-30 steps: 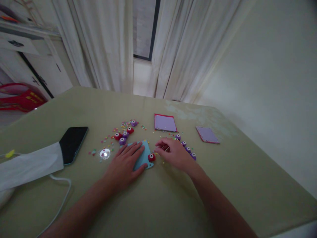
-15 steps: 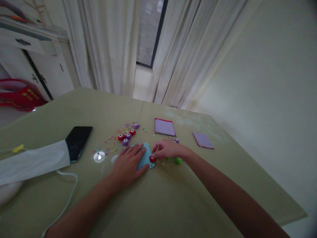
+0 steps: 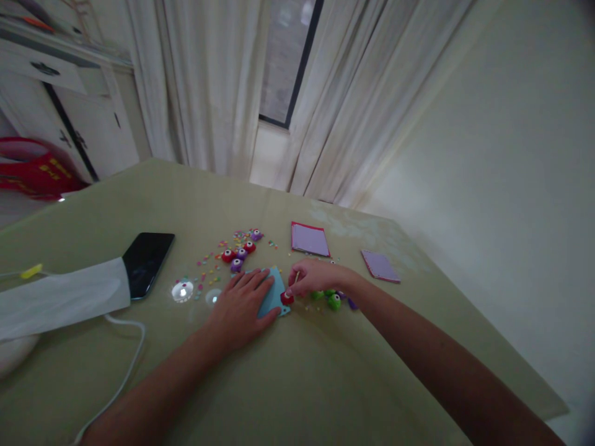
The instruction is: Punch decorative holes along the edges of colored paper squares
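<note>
My left hand (image 3: 244, 300) lies flat, fingers stretched out, on a light blue card (image 3: 274, 296) and presses it against the table. At the card's right edge, my right hand (image 3: 309, 277) is closed in a pinch around a thin pale stick (image 3: 297, 277). Its fingertips meet a small red piece (image 3: 287, 298) at the card's edge; the piece's far side is hidden by the fingers. Several green figures with round eyes (image 3: 333, 301) lie just beyond the right wrist, partly covered by it.
Red and purple eyed figures (image 3: 237, 265) lie among scattered colored bits (image 3: 209, 272). Two small clear discs (image 3: 182, 291) are to the left. Farther back are a red-edged lilac pad (image 3: 310, 239) and another lilac pad (image 3: 380, 266). A phone (image 3: 147, 263) lies partly under a white strip (image 3: 69, 298).
The view has shifted slightly, and more green and purple figures show beside my right wrist. My left hand stays on the card; my right hand keeps its pinch at the red piece.
</note>
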`<control>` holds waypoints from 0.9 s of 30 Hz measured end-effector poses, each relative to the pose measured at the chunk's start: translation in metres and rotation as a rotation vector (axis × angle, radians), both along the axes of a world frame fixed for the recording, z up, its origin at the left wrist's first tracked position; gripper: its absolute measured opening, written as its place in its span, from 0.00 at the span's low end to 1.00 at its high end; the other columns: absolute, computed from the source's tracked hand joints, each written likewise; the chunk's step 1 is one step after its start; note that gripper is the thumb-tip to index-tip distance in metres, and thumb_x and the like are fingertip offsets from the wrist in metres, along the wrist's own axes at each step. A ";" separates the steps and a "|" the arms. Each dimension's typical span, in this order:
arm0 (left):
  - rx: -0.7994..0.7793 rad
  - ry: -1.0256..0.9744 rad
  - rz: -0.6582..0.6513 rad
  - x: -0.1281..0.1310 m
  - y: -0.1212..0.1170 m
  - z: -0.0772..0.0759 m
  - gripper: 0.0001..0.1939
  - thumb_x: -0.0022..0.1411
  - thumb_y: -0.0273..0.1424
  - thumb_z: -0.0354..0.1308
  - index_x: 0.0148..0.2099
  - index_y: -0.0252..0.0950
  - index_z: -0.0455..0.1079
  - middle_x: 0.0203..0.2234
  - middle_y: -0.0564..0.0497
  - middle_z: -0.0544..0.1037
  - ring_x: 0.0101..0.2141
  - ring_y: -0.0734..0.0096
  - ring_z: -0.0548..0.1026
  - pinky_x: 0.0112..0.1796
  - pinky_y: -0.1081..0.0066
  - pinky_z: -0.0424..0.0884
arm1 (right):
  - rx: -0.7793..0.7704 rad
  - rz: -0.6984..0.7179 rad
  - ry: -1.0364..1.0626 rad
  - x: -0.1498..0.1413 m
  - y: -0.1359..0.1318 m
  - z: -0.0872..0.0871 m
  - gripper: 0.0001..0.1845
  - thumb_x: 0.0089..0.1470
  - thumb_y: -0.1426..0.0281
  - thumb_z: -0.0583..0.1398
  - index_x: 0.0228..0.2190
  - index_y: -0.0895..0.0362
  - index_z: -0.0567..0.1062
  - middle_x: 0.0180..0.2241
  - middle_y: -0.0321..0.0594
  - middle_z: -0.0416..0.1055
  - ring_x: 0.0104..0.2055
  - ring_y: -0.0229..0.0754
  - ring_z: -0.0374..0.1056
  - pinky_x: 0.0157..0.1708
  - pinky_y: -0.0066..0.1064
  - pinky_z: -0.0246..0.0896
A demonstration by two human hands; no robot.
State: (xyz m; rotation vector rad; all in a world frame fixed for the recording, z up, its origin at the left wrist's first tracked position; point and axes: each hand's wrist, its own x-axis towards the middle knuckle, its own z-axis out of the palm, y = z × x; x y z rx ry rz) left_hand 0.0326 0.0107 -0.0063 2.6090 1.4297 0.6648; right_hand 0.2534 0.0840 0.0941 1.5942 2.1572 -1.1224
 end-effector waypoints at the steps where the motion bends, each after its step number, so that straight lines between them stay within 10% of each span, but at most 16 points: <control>1: -0.001 0.000 0.000 0.000 0.000 0.000 0.28 0.70 0.46 0.59 0.67 0.39 0.71 0.67 0.41 0.74 0.64 0.46 0.72 0.65 0.47 0.62 | -0.005 0.004 -0.009 -0.001 0.001 0.000 0.13 0.56 0.59 0.72 0.34 0.55 0.81 0.32 0.38 0.81 0.31 0.38 0.74 0.27 0.25 0.59; 27: -0.007 -0.035 0.009 0.000 0.001 -0.002 0.28 0.70 0.46 0.60 0.66 0.39 0.72 0.65 0.41 0.75 0.63 0.46 0.72 0.65 0.47 0.62 | 0.017 0.070 -0.114 -0.009 0.000 0.010 0.14 0.55 0.58 0.72 0.31 0.56 0.80 0.27 0.36 0.77 0.28 0.37 0.69 0.26 0.27 0.55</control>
